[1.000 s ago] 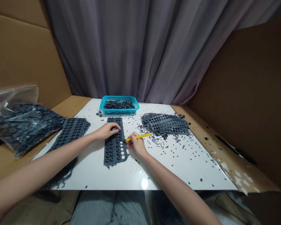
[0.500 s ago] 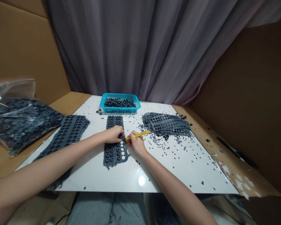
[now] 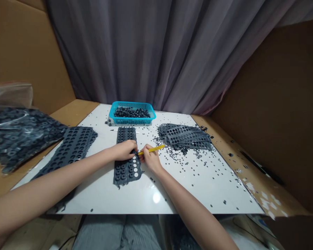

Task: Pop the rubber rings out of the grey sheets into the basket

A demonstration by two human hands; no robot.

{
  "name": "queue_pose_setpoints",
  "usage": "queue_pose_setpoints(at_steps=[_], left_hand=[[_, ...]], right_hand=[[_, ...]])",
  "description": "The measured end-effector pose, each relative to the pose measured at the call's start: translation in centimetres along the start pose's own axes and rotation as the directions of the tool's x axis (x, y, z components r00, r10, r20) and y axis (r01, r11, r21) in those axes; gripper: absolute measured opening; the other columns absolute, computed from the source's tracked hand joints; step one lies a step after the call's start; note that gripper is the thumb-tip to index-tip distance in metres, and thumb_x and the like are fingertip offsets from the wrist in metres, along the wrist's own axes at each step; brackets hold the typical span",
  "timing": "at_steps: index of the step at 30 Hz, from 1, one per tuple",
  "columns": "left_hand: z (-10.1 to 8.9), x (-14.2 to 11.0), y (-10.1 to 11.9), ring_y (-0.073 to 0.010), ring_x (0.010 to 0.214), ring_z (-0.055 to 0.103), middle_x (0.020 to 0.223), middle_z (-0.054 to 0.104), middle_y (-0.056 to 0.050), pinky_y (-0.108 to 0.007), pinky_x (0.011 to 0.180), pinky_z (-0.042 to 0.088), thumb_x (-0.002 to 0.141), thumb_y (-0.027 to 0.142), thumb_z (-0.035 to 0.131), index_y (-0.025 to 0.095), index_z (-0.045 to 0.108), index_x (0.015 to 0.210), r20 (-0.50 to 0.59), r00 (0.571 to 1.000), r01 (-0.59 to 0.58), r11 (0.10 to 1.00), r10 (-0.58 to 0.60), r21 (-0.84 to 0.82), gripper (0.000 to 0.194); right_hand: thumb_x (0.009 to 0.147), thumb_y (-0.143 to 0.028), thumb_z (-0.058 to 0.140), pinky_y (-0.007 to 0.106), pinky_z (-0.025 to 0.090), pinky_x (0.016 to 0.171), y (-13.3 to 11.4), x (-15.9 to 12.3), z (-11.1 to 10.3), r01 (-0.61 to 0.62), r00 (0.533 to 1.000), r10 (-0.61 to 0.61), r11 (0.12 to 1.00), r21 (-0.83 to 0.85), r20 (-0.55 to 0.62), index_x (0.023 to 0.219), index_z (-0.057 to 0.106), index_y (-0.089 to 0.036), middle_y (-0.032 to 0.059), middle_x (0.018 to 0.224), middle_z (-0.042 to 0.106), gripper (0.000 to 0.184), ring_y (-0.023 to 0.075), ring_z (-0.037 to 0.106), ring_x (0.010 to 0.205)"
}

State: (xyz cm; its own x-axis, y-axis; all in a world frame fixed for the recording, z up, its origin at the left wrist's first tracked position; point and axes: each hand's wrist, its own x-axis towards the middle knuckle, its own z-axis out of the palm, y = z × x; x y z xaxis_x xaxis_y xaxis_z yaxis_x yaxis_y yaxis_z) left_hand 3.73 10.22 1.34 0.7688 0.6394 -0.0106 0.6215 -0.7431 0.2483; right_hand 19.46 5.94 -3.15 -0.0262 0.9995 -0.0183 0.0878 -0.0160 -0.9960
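A black moulded rubber sheet (image 3: 123, 173) lies lengthwise before me, with rows of round ring-shaped parts in it. Down its right column, several holes show the white table through them. My left hand (image 3: 125, 150) rests across the sheet's middle, its thumb and fingers pinched on a small dark rubber piece that is largely covered. From the right, my right hand (image 3: 150, 158) grips a slim yellow tool (image 3: 156, 148); its tip meets the sheet beside my left fingertips. What kind of tip it has is too small to tell.
A blue basket (image 3: 132, 121) of small black parts stands at the back. Punched sheets (image 3: 187, 136) are piled right, among scattered black discs. More holed sheets (image 3: 74, 146) lie left, by a clear bag (image 3: 23, 135) of rubber rings. Cardboard walls (image 3: 271, 104) flank the table.
The whole view has shifted slightly left. Both hands stay at the same place on the sheet, with the yellow tool still in my right hand.
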Motion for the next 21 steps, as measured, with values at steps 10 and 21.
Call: queue_pose_setpoints(at_steps=[10, 21], left_hand=[[2.3, -0.8, 0.4, -0.02, 0.083, 0.058, 0.084, 0.062, -0.009, -0.029, 0.078, 0.044, 0.08, 0.005, 0.041, 0.014, 0.057, 0.078, -0.041, 0.999, 0.012, 0.998, -0.01, 0.061, 0.018], [-1.4, -0.8, -3.5, -0.017, 0.082, 0.059, 0.088, 0.064, -0.003, -0.03, 0.078, 0.045, 0.084, 0.026, 0.043, 0.017, 0.059, 0.093, -0.246, 0.941, 0.123, 0.913, -0.231, -0.388, 0.021]], right_hand=[[0.072, -0.021, 0.038, 0.021, 0.04, 0.043, -0.1, 0.0, 0.1, 0.014, 1.0, -0.015, 0.998, -0.06, -0.011, 0.063, 0.046, -0.019, -0.0042, 0.049, 0.051, 0.012, 0.0107, 0.05, 0.043], [0.07, -0.026, 0.041, 0.022, 0.044, 0.043, -0.3, 0.2, 0.0, -0.075, 0.997, 0.078, 0.992, 0.104, -0.016, 0.065, 0.049, -0.019, -0.002, 0.052, 0.056, 0.012, 0.0118, 0.053, 0.045]])
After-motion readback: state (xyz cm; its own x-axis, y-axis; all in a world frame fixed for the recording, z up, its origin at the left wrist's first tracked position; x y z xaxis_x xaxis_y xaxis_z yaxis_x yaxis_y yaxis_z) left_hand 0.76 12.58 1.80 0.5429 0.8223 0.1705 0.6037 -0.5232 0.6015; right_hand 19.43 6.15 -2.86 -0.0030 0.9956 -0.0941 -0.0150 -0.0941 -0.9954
